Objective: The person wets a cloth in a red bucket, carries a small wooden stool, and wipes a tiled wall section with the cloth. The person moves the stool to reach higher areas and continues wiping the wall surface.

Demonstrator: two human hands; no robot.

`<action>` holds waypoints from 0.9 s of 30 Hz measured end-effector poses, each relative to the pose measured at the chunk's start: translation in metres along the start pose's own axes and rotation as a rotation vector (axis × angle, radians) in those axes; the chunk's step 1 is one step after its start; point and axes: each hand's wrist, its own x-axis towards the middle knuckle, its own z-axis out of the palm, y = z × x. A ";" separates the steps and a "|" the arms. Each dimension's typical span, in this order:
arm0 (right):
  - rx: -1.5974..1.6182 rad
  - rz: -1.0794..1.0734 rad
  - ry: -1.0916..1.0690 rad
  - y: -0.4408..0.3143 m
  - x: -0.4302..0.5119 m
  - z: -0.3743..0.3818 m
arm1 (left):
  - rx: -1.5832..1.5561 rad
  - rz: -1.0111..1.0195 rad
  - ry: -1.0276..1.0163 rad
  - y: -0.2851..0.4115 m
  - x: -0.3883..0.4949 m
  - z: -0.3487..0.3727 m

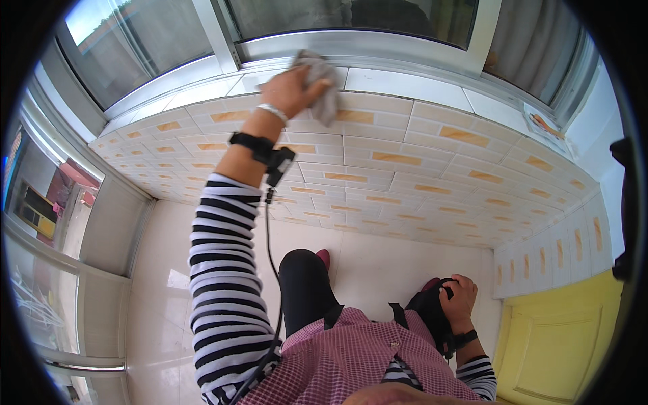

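My left hand point(287, 92) grips a grey-brown cloth point(326, 93) at the white tiled window sill point(405, 85). Part of the cloth lies against the aluminium window frame, and a fold hangs over the sill's front edge; hand and cloth are slightly blurred. A pale bracelet and a black strap with a small cabled device circle that wrist. Lower right, my right hand point(459, 298) rests on my black-trousered knee point(428, 306), its thumb apart from the fingers.
Sliding window panes point(354, 20) stand behind the sill. At the sill's right end lies a small packet point(544, 124). Cream wall tiles point(374, 177) with orange inserts run down to the floor. A yellow panelled door point(554, 344) is at right, a glazed metal-framed partition point(104, 228) at left.
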 end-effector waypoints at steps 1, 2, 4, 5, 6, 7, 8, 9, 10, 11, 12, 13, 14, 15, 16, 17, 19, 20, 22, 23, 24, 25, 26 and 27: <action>0.000 -0.001 -0.008 0.001 0.000 0.000 | 0.008 -0.190 -0.048 -0.036 -0.004 -0.011; 0.004 -0.001 -0.001 0.002 0.001 0.000 | 0.038 -0.310 -0.062 -0.075 -0.008 -0.026; 0.005 0.010 0.000 0.003 0.001 0.000 | 0.098 -0.528 -0.093 -0.138 -0.019 -0.049; 0.004 0.003 -0.005 0.003 0.001 -0.001 | 0.134 -0.548 -0.083 -0.160 -0.020 -0.055; 0.002 0.002 -0.001 0.003 0.001 -0.001 | 0.171 -0.557 -0.093 -0.173 -0.016 -0.052; 0.002 0.014 0.001 0.003 0.001 -0.002 | 0.207 -0.564 -0.107 -0.184 -0.014 -0.050; 0.005 -0.001 0.003 0.003 0.001 -0.004 | 0.224 -0.534 -0.139 -0.191 -0.012 -0.048; 0.008 -0.004 0.007 0.003 0.001 -0.005 | 0.232 -0.541 -0.119 -0.194 -0.006 -0.042; 0.004 -0.010 0.008 0.003 0.001 -0.005 | 0.216 -0.515 -0.110 -0.194 -0.001 -0.036; 0.002 -0.016 0.016 0.003 0.001 -0.006 | 0.208 -0.518 -0.109 -0.192 0.006 -0.029; -0.001 -0.022 0.016 0.003 0.002 -0.006 | 0.119 -0.498 -0.138 -0.189 0.013 -0.025; -0.005 -0.032 0.008 0.002 0.002 -0.006 | 0.171 -0.372 -0.163 -0.183 0.021 -0.020; 0.002 -0.026 0.008 0.001 0.003 -0.005 | 0.235 -0.287 -0.186 -0.173 0.029 -0.013; 0.005 -0.026 0.005 0.000 0.004 -0.004 | 0.305 -0.195 -0.227 -0.161 0.034 -0.007; 0.002 -0.029 -0.005 -0.001 0.005 -0.003 | 0.286 -0.192 -0.141 -0.144 0.035 0.000; -0.003 -0.023 -0.017 -0.002 0.006 -0.001 | 0.278 -0.150 -0.063 -0.122 0.037 0.006; -0.023 -0.026 -0.040 -0.005 0.009 0.002 | 0.508 0.297 -0.190 -0.082 0.033 -0.004; -0.018 -0.020 -0.044 -0.007 0.010 0.003 | 0.332 0.219 -0.156 -0.051 0.034 0.002; -0.018 -0.027 -0.050 -0.012 0.014 0.006 | -0.021 0.012 -0.093 0.013 0.031 0.019; -0.032 -0.018 -0.062 -0.014 0.015 0.008 | -0.107 0.104 -0.053 0.041 0.031 0.025; -0.050 -0.016 -0.076 -0.016 0.016 0.008 | -0.172 0.256 -0.043 0.061 0.026 0.028; -0.072 -0.018 -0.086 -0.018 0.016 0.010 | -0.246 0.220 -0.025 0.082 0.029 0.030; -0.068 -0.023 -0.096 -0.020 0.017 0.010 | -0.265 0.260 0.060 0.094 0.026 0.029; -0.066 -0.019 -0.100 -0.021 0.017 0.010 | -0.296 0.320 0.097 0.100 0.023 0.027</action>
